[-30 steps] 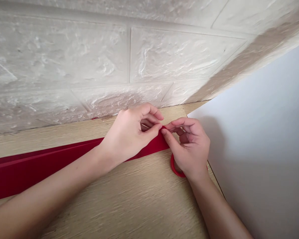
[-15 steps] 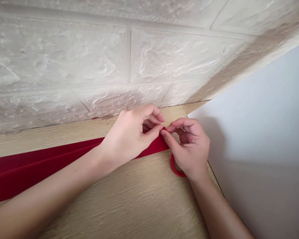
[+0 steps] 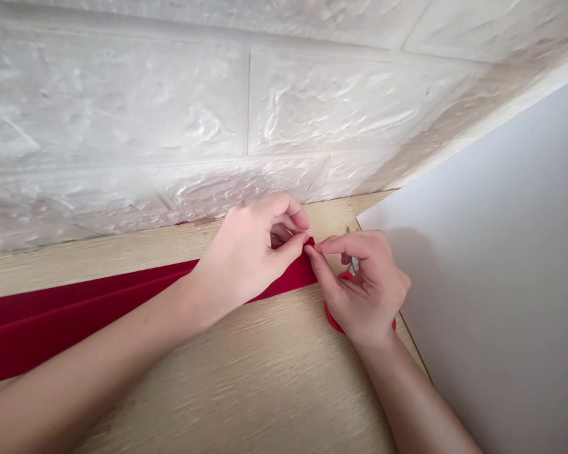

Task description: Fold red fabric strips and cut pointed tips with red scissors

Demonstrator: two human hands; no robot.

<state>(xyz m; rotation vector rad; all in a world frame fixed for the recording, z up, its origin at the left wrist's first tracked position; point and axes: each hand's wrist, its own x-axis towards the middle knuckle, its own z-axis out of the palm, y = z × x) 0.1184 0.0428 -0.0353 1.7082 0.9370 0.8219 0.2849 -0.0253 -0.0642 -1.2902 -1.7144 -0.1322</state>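
Note:
A long strip of dark red fabric point(image 3: 99, 309) lies lengthwise on the wooden table, with a fold running along it. My left hand point(image 3: 260, 246) reaches over the strip and pinches its right end between thumb and forefinger. Close beside it, my right hand point(image 3: 366, 277) pinches the same end from the right, thumb and forefinger meeting at a small raised corner of cloth. Under my right hand lies a pair of scissors with red handles point(image 3: 332, 320); the hand covers most of it, and part of the metal shows behind the fingers.
The pale wooden tabletop point(image 3: 227, 384) runs back to a white brick-textured wall point(image 3: 146, 101). On the right, a smooth white panel point(image 3: 502, 252) borders the table's edge. A tiny red scrap point(image 3: 182, 222) sits at the foot of the wall.
My right hand has turned and shifted slightly to the right, its forefinger straighter. More of the scissors now shows around it. My left hand stays nearly in place, still pinching the fabric.

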